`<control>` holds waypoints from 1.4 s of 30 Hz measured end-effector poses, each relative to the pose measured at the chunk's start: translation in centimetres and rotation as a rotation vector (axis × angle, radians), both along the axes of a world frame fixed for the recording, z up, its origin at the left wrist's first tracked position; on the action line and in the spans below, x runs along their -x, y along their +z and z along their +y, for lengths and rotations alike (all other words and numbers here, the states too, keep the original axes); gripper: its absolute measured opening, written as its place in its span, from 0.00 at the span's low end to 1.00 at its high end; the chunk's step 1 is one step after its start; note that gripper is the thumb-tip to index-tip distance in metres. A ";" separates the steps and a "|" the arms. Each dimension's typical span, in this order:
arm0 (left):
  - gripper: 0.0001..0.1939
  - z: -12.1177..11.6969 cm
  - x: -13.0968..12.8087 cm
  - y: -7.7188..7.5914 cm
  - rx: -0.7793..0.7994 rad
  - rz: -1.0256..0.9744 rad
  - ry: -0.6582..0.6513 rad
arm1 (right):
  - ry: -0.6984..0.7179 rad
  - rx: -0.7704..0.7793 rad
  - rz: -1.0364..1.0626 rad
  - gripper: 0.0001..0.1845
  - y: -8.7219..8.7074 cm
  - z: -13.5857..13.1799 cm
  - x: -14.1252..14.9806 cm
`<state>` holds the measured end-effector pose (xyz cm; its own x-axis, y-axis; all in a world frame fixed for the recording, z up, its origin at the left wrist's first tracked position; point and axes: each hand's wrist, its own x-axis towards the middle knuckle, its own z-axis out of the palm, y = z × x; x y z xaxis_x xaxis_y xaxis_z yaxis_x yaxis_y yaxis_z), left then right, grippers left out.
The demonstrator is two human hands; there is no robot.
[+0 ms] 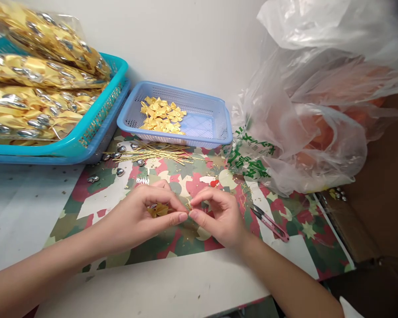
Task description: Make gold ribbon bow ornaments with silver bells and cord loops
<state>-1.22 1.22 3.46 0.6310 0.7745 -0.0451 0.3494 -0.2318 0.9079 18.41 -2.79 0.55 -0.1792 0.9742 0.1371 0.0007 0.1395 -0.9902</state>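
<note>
My left hand (129, 221) is closed in a pinch at the middle of the table, around a gold ribbon bow (158, 210) that shows between its fingers. Its fingertips meet those of my right hand (223, 216), which pinches a thin gold strand (188, 204) right beside them. Most of the strand is covered by the fingers. Beyond my hands lies a loose bunch of gold wire ties (159, 152). Several silver beads (120, 172) are scattered to the left of it. A pair of thread snips (271, 224) with pink handles rests right of my right hand.
Behind the ties, a blue basket (223, 128) holds gold bows (162, 115). At left, a turquoise basket (114, 95) is piled with bagged bows and silver beads (36, 97). Crumpled clear plastic bags (285, 132) crowd the right side. A patterned sheet (169, 247) covers part of the table.
</note>
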 end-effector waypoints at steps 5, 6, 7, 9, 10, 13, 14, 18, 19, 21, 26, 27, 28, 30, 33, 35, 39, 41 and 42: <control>0.10 -0.1 0.0 -0.1 0.007 0.014 0.002 | -0.052 -0.084 -0.080 0.04 0.1 -0.2 0.2; 0.10 -0.1 0.0 -0.1 0.007 0.017 0.006 | -0.064 -0.098 -0.091 0.04 0.1 -0.2 0.3; 0.11 -0.1 0.0 -0.2 0.012 0.021 0.009 | -0.077 -0.109 -0.102 0.04 0.1 -0.2 0.3; 0.11 -0.1 0.1 -0.2 0.021 0.032 0.009 | -0.099 -0.130 -0.122 0.04 0.2 -0.2 0.4; 0.11 -0.1 0.1 -0.3 0.022 0.038 0.005 | -0.106 -0.144 -0.131 0.03 0.2 -0.2 0.4; 0.11 -0.1 0.2 -0.4 0.018 0.043 -0.019 | -0.118 -0.214 -0.152 0.03 0.2 -0.2 0.3; 0.11 -0.1 0.2 -0.4 0.013 0.043 -0.027 | -0.122 -0.240 -0.158 0.04 0.2 -0.2 0.3; 0.11 -0.1 0.2 -0.4 -0.013 0.059 -0.023 | -0.131 -0.313 -0.194 0.05 0.2 -0.1 0.4; 0.11 -0.1 0.2 -0.4 -0.014 0.060 -0.022 | -0.132 -0.308 -0.199 0.04 0.1 -0.1 0.4; 0.12 -0.1 0.2 -0.3 -0.005 0.054 -0.021 | -0.129 -0.226 -0.177 0.03 0.1 -0.1 0.3; 0.13 -0.1 0.3 -0.5 0.019 0.041 -0.011 | -0.036 0.048 0.052 0.03 -0.1 0.0 0.3; 0.13 0.0 0.3 -0.6 0.019 0.039 -0.015 | -0.023 0.066 0.088 0.04 -0.1 0.0 0.3; 0.13 0.0 0.3 -0.6 0.019 0.037 -0.019 | -0.017 0.081 0.112 0.04 -0.1 0.1 0.3; 0.13 0.0 0.3 -0.6 0.016 0.036 -0.023 | -0.014 0.104 0.133 0.04 -0.2 0.2 0.3; 0.13 0.1 0.2 -0.6 0.010 0.042 -0.026 | -0.016 0.131 0.143 0.05 -0.2 0.2 0.3; 0.13 0.1 0.2 -0.5 -0.001 0.048 -0.029 | -0.012 0.145 0.156 0.06 -0.3 0.2 0.3; 0.13 0.1 0.3 -0.5 -0.023 0.044 -0.025 | -0.011 0.170 0.162 0.06 -0.3 0.3 0.3; 0.13 0.1 0.3 -0.5 -0.026 0.035 -0.023 | -0.009 0.176 0.159 0.05 -0.3 0.3 0.3; 0.13 0.1 0.3 -0.5 -0.028 0.034 -0.025 | -0.009 0.175 0.154 0.04 -0.3 0.3 0.3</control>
